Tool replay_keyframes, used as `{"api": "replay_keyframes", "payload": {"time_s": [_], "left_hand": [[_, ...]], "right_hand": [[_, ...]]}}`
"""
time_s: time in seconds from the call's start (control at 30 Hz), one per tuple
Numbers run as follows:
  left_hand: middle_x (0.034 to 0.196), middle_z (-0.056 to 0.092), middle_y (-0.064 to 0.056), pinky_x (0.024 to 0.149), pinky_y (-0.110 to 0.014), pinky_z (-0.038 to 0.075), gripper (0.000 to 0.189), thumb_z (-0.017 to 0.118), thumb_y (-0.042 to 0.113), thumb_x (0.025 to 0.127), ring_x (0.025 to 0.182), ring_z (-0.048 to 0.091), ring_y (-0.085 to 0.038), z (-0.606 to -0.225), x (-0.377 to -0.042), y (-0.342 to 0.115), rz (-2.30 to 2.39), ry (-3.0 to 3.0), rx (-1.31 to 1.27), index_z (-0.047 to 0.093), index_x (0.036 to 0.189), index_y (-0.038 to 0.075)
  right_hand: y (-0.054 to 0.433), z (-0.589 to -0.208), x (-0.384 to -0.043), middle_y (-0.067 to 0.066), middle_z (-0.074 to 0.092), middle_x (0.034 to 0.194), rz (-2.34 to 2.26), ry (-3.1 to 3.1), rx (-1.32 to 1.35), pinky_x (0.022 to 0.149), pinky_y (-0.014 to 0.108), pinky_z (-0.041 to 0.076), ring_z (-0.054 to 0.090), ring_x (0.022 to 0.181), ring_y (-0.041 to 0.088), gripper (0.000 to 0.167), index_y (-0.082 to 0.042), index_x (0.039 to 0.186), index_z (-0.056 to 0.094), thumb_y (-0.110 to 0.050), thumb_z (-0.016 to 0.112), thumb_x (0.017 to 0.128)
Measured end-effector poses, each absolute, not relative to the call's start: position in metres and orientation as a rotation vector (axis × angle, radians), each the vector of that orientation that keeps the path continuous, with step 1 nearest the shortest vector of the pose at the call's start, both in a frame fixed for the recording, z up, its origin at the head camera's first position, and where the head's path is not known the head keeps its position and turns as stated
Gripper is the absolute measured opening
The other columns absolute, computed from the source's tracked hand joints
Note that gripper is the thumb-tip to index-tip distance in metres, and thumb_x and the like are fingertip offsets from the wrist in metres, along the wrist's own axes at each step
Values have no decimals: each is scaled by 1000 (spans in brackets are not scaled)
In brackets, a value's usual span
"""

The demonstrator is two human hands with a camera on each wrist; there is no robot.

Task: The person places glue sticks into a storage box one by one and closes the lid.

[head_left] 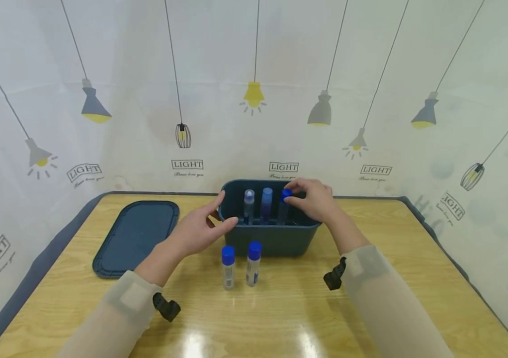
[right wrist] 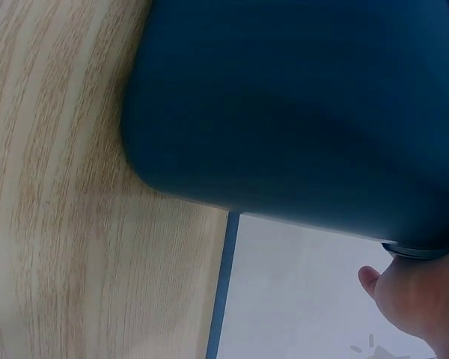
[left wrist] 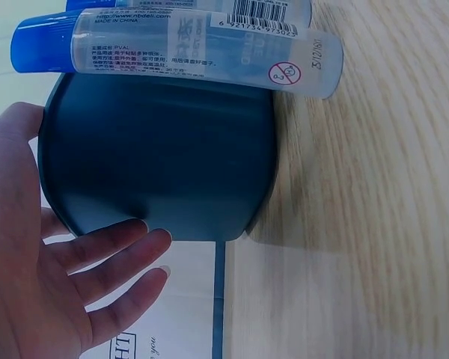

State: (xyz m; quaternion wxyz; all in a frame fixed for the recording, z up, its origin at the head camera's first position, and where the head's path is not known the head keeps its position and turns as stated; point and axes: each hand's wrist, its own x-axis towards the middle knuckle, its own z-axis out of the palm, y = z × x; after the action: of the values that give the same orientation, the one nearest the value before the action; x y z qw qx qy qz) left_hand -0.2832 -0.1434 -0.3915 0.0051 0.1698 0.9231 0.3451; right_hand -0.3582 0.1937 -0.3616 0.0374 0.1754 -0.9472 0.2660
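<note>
A dark blue bin (head_left: pixel 272 241) stands at the back of the table. My right hand (head_left: pixel 311 198) reaches over its right end and pinches the blue cap of a glue bottle (head_left: pixel 283 209) standing inside. Left of that bottle, a blue-topped bottle (head_left: pixel 266 204) and a clear-topped one (head_left: pixel 249 203) stand upright in the bin. My left hand (head_left: pixel 198 228) is at the bin's left end, its fingers spread along the end wall (left wrist: pixel 165 157). Two more glue bottles with blue caps, one on the left (head_left: pixel 228 268) and one on the right (head_left: pixel 253 264), stand in front. The right wrist view hides the pinched bottle behind the bin.
A flat dark blue tray or lid (head_left: pixel 139 236) lies on the wooden table (head_left: pixel 281 318) to the left. Behind the table hangs a pale curtain (head_left: pixel 218 109) printed with lamps. Both sleeves carry a small black wrist camera.
</note>
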Motion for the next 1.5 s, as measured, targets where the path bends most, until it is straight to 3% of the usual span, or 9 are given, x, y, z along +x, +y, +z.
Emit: {"api": "replay_keyframes", "payload": {"time_s": [0.53, 0.67, 0.8, 1.03, 1.5], "left_hand": [[129, 74, -8, 82, -35, 60, 93, 61, 70, 104, 95, 72, -16, -392, -283, -144, 1102, 2888, 560, 23, 177, 27], [128, 74, -8, 81, -35, 60, 93, 62, 69, 104, 95, 72, -17, -392, -284, -145, 1106, 2888, 563, 23, 177, 26], [128, 74, -8, 81, -36, 60, 93, 62, 69, 104, 94, 72, -17, -392, -285, -145, 1107, 2886, 570, 23, 178, 26], [131, 74, -8, 79, -34, 59, 94, 61, 70, 104, 96, 72, -17, -392, -284, -143, 1087, 2881, 555, 22, 178, 27], [129, 74, -9, 83, -38, 60, 94, 61, 70, 104, 97, 73, -18, -390, -282, -144, 1079, 2889, 540, 22, 178, 27]], "right_hand": [[195, -360, -357, 12, 73, 145, 865, -2923, 503, 129, 72, 20, 59, 145, 39, 44, -15, 146, 67, -32, 74, 107], [195, -361, -357, 12, 71, 148, 916, -2900, 486, 130, 69, 24, 55, 150, 38, 46, -15, 149, 66, -33, 74, 107], [197, -363, -356, 11, 74, 143, 1026, -2779, 447, 128, 64, 34, 57, 148, 36, 44, -14, 146, 68, -32, 76, 106], [201, -361, -346, 13, 78, 132, 1094, -2544, 475, 130, 67, 27, 59, 142, 37, 37, -10, 138, 73, -29, 76, 106], [195, -345, -270, 3, 78, 130, 1209, -2548, 646, 108, 52, 53, 70, 123, 25, 32, -14, 134, 74, -29, 75, 107]]}}
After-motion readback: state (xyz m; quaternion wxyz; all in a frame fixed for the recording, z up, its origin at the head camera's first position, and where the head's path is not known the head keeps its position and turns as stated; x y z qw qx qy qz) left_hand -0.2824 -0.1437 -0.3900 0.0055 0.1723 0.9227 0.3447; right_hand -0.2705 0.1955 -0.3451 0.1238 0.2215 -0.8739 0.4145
